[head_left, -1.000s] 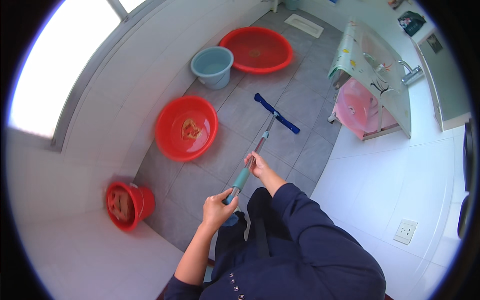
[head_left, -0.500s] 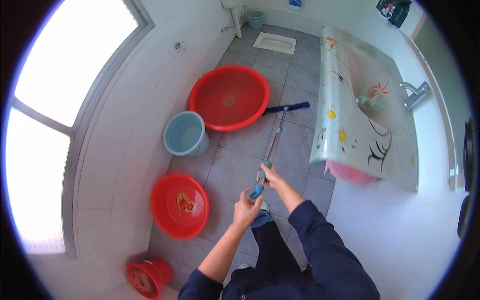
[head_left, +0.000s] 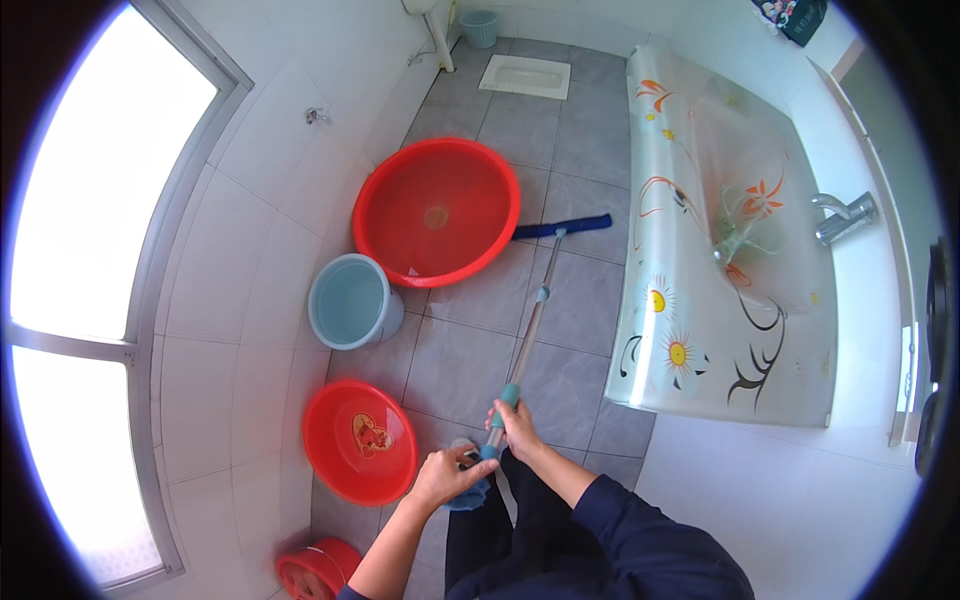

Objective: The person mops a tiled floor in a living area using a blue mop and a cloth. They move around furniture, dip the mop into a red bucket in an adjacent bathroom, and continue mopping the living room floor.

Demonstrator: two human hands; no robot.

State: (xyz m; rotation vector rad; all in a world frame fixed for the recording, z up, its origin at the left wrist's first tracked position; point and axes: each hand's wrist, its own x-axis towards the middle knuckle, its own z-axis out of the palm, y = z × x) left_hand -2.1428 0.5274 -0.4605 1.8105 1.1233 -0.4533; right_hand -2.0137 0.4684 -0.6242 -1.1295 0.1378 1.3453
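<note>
A flat blue mop head (head_left: 590,222) lies on the grey tiled floor, beside the large red basin. Its telescopic metal handle (head_left: 528,342) runs back toward my body. My right hand (head_left: 515,425) is closed round the handle at a teal grip. Lower and to the left, my left hand (head_left: 450,470) curls at the blue end of the handle, thumb and fingers touching it.
Left side: large red basin (head_left: 437,180), pale blue bucket (head_left: 349,303), smaller red basin (head_left: 340,455), red bucket (head_left: 340,555), windows. Right: patterned washstand (head_left: 730,360) with tap (head_left: 845,215). Back: white squat toilet (head_left: 525,78), small bin (head_left: 480,29).
The mop head has moved farther forward beside the large basin, with the handle swung more upright in view. My view has shifted toward the room's back. My left hand's fingers have shifted on the handle end.
</note>
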